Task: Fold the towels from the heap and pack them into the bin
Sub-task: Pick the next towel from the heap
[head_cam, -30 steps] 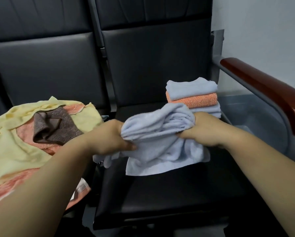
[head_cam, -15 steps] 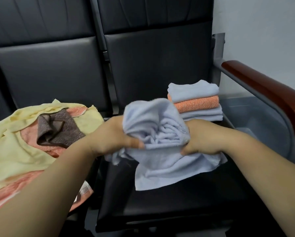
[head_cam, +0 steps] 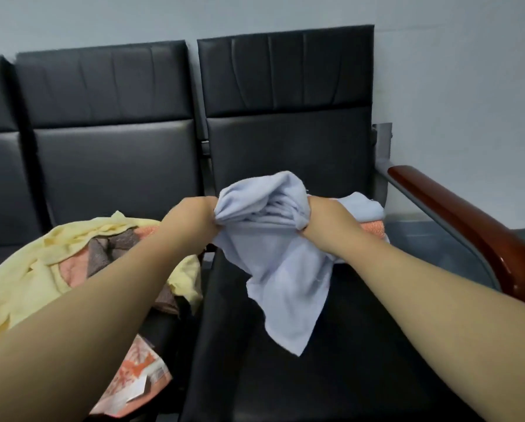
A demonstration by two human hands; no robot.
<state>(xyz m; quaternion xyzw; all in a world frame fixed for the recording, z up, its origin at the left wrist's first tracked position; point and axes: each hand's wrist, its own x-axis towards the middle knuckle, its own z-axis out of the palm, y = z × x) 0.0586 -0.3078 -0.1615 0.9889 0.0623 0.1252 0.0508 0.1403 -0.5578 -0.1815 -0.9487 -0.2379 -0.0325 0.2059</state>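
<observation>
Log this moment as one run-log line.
left hand: grips light blue towel | right hand: grips it too | state: bunched, corner hanging | folded stack: behind right hand | towel heap: to the left

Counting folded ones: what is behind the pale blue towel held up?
A folded pale blue towel on an orange terry towel shows beside the right hand; the held pale blue towel covers the rest.
</observation>
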